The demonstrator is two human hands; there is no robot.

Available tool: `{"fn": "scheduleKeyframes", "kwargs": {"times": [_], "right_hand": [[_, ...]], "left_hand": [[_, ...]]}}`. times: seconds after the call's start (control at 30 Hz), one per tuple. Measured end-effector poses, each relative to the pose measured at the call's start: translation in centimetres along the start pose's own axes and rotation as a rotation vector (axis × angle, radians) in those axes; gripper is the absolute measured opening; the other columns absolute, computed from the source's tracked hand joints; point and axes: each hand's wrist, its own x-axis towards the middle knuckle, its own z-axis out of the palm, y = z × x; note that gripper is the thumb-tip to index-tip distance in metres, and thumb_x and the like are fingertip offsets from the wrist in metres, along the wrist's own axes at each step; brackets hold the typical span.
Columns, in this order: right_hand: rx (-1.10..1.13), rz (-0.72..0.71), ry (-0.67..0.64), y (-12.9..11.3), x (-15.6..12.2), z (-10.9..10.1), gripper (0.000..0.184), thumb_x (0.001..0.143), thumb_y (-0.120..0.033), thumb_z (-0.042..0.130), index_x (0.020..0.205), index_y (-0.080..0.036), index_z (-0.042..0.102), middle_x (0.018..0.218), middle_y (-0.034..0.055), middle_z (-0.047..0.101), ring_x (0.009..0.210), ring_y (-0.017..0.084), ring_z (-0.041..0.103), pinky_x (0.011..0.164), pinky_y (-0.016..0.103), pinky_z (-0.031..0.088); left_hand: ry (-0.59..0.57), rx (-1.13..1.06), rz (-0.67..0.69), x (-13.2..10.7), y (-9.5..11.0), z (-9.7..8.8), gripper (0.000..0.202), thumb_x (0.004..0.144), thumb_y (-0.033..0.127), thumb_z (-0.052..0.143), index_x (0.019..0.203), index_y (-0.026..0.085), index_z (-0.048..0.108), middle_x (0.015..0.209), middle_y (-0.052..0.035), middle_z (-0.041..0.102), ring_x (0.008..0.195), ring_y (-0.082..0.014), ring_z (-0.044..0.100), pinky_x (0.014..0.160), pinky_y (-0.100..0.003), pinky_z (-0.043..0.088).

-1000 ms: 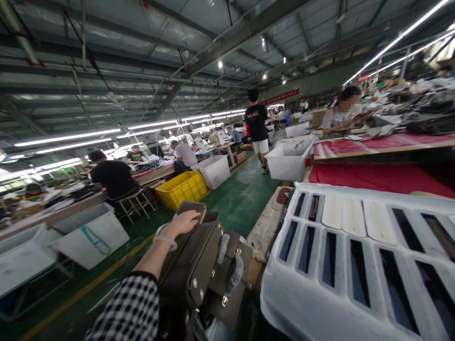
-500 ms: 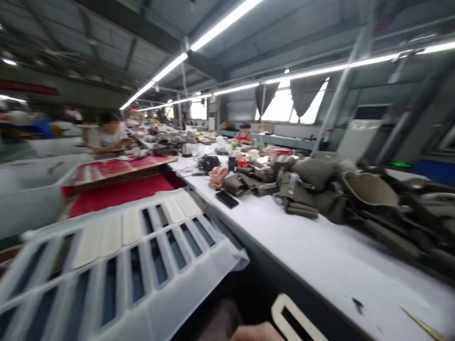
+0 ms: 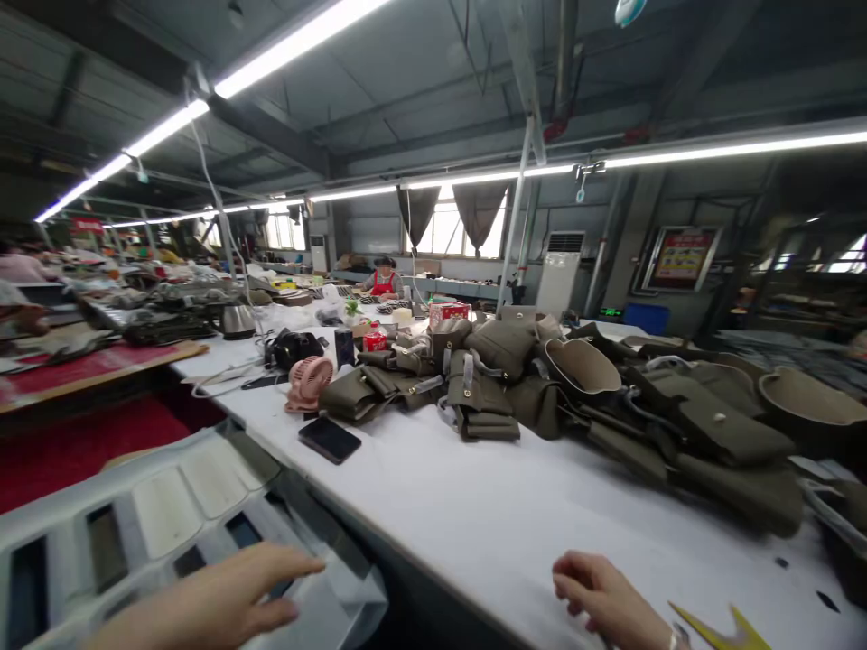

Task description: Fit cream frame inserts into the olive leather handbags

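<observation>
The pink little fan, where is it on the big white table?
In the head view the pink fan stands on the left part of the white table, just behind the black phone and beside the pile of olive bags.

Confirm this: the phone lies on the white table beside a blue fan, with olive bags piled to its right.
Not quite. The fan is pink, not blue, as the head view shows. The phone does lie on the white table beside it, with olive bags piled to its right.

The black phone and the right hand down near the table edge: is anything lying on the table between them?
No. In the head view, only bare white tabletop stretches between the black phone and the right hand.
</observation>
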Motion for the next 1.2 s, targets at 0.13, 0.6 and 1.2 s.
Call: {"fn": "scheduleKeyframes", "kwargs": {"times": [0.13,0.6,1.2], "right_hand": [[-0.229,-0.086,0.229,-2.4,9.3,-0.6,0.032,0.091,-0.036,0.045,0.109,-0.015,0.06,0.113,0.0134,0.067,0.102,0.025,0.065,0.094,0.039,0.048],[-0.667,-0.033,0.568,-11.5,36.7,-0.5,0.028,0.095,-0.033,0.06,0.115,-0.013,0.06,0.113,0.0097,0.062,0.107,0.024,0.059,0.092,0.045,0.05],[-0.374,-0.665,0.817,-12.1,5.1,-7.5,0.028,0.092,-0.026,0.04,0.087,-0.015,0.065,0.071,0.0046,0.069,0.062,0.016,0.064,0.057,0.024,0.047]], "left_hand": [[0.041,-0.052,0.181,12.0,5.3,3.4,0.055,0.086,0.033,0.054,0.141,0.029,0.053,0.148,-0.0027,0.05,0.137,-0.0217,0.045,0.119,-0.038,0.031],[0.32,-0.02,0.255,25.4,3.9,13.5,0.076,0.089,0.065,0.047,0.154,0.028,0.032,0.158,-0.0052,0.029,0.148,-0.0359,0.019,0.123,-0.065,0.016],[0.763,-0.213,0.637,15.2,17.5,2.5,0.033,0.101,0.03,0.04,0.124,0.023,0.061,0.136,-0.0096,0.059,0.133,-0.024,0.049,0.114,-0.043,0.038]]}}
